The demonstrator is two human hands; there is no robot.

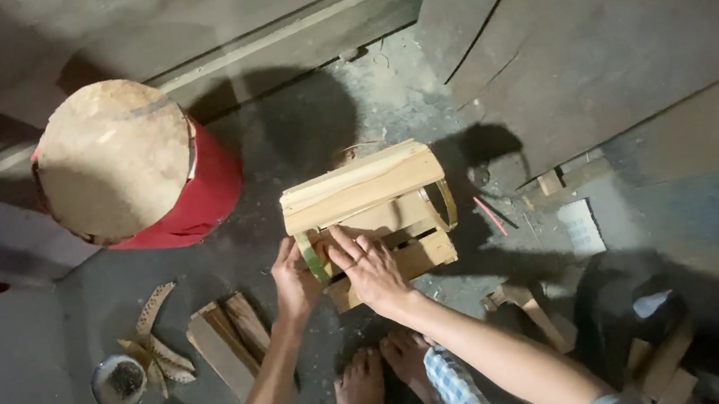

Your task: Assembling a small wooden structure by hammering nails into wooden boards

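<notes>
Pale wood bundle of slats (365, 194) sits on the grey floor (30, 389) just past both sets of fingertips, green strap (312, 257) pinched by the left hand (295, 281). Right hand (371, 269) lies flat on the bundle's near side, fingers spread narrow, holding nothing. Off to the left of the fingers there's a red stump block (129, 164), loose boards (227, 341) and a small bowl (118, 382).

A white, roughly rectangular sheet of paper (581, 227), perhaps a label, lies flat on the dark floor (20, 390), toward its right side. No screens or signs show.

The room was dim around my wooden crate (368, 215), which caught light from above. Hard shadows fell right of it. Edges beyond it looked dark, soft and slightly bent.
</notes>
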